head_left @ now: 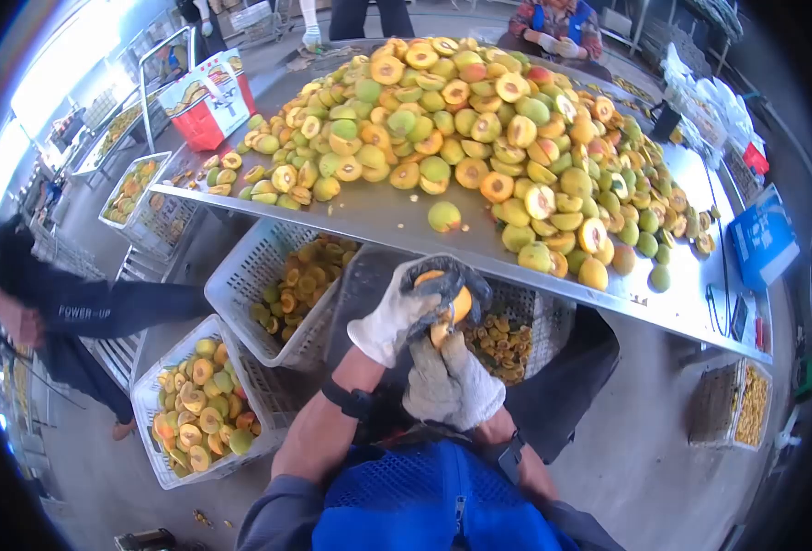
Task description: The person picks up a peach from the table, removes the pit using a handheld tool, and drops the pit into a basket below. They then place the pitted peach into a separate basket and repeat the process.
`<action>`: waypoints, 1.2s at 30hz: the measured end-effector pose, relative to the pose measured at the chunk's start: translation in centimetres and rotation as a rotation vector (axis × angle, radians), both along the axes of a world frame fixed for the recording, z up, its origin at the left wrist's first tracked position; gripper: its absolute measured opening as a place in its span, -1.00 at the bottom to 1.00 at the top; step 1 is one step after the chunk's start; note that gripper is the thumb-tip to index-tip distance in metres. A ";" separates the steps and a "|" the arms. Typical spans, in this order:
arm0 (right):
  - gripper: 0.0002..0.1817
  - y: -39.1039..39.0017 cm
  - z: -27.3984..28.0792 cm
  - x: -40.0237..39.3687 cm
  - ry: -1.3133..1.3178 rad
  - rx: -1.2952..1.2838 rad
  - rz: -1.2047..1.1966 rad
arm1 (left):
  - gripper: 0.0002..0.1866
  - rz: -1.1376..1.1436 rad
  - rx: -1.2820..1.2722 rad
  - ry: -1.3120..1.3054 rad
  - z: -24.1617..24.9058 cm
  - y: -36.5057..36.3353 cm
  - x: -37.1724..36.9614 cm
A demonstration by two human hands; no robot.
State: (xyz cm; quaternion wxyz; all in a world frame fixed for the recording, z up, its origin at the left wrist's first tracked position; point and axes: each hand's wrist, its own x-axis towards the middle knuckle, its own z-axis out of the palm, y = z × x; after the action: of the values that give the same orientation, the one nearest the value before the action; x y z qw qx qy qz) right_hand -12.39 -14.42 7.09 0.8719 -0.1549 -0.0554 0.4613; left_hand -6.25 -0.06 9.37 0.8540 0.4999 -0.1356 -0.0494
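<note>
My left hand (406, 308), in a white glove with dark grey coated fingers, is closed around a yellow-orange peach (462, 304) above my lap. Just below it, my right hand (453, 384) wears a whitish glove. Its fingers are curled together against the lower side of the fruit, by a pale orange piece (439, 332). Whatever lies inside the right fingers is hidden. Beyond both hands, a large heap of peaches (442, 119), many cut in half with pits showing, covers the metal table (378, 209). One greenish peach (443, 217) sits apart near the table's edge.
Left of me stand a crate (162, 459) of halved peaches and a white crate (231, 275) of darker pieces. Between my knees is another crate (553, 321) holding scraps. A blue box (762, 241) is at the table's right end. A person's sleeve (121, 308) reaches in from the left.
</note>
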 end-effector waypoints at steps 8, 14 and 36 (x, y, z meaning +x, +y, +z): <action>-0.48 -2.6 -0.7 -0.3 0.141 -0.015 -0.141 | -0.41 -0.164 0.073 0.041 -2.4 -2.9 2.1; -0.48 -4.0 0.3 1.5 0.021 -0.290 -0.186 | -0.44 -0.075 0.030 0.143 -4.2 -4.4 2.7; -0.55 -6.4 -8.1 3.6 0.444 -0.628 -0.501 | -0.45 0.144 0.099 0.398 -8.7 0.8 3.5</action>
State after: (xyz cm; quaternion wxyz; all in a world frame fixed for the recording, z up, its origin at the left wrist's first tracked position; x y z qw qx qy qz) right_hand -8.74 -20.85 -1.03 0.8580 -0.3179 0.3143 0.2529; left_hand -2.72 0.70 0.70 0.8395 0.5301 0.0744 -0.0929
